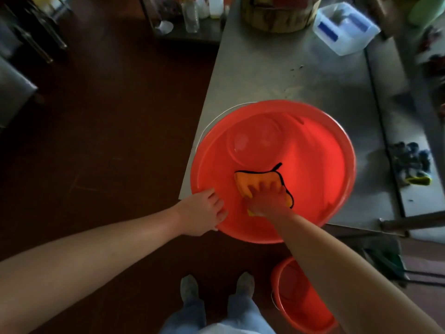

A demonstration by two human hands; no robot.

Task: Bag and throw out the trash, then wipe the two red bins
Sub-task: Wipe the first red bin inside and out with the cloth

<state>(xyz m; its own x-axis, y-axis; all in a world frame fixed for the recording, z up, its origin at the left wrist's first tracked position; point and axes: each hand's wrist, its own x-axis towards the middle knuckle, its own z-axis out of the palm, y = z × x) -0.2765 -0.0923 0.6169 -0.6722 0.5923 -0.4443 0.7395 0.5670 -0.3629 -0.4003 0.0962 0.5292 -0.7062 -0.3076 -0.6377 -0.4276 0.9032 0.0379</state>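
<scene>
Red plastic fills the middle of the view: the larger red bin sits on the near corner of the steel bench. The left hand grips its near-left rim, fingers hooked over the edge. The right hand, fingers spread, presses an orange cloth flat against the inner wall. The smaller red bin stands on the floor below, beside the person's feet.

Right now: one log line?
wiping red bin | left hand grips rim | right hand presses cloth inside | second bin on floor
</scene>
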